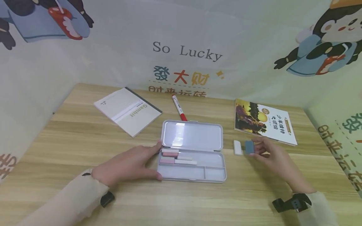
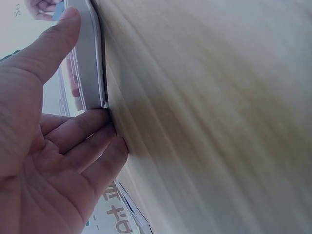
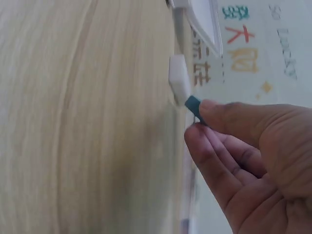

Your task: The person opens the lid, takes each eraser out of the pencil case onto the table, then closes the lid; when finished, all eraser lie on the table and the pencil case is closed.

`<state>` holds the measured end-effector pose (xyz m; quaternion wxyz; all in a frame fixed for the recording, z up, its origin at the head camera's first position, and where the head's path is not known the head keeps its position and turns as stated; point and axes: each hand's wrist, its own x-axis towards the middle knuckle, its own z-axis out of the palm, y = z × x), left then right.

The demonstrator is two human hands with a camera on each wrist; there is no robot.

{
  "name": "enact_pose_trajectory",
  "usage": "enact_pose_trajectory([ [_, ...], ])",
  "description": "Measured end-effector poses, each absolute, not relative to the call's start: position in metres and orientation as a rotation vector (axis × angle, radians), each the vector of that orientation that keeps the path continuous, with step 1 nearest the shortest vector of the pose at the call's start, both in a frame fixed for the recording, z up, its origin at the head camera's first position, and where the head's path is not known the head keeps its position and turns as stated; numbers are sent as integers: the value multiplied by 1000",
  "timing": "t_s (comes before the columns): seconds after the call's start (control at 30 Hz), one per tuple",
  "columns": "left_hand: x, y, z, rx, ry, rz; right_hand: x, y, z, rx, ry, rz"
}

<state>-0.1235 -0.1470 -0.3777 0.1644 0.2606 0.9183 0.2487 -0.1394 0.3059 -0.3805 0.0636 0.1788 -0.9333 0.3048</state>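
Note:
A pencil case (image 1: 192, 181) lies with its lid (image 1: 192, 135) swung back on the table. Several pink-and-white pens (image 1: 185, 162) are in its long compartment. My left hand (image 1: 133, 164) is at its left end, thumb (image 2: 68, 29) against the near corner and fingertips (image 2: 100, 117) by the hinge side. My right hand (image 1: 268, 153) pinches a small blue eraser (image 1: 249, 147) between thumb and fingers. Just left of it stands a white eraser (image 1: 237, 147), also in the right wrist view as a white block (image 3: 179, 78).
Behind the lid lies a red-capped marker (image 1: 179, 108). A pale notebook (image 1: 128, 111) is at the back left and an illustrated book (image 1: 264, 121) at the back right. A printed cloth (image 1: 118, 40) hangs behind the wooden table (image 1: 181, 204).

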Motion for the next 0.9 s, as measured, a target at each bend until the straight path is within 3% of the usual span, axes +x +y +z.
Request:
enact_pose_trajectory([
  [0.9, -122, -147, -379, 775, 2628, 724, -152, 332, -386, 441, -3110, 906],
])
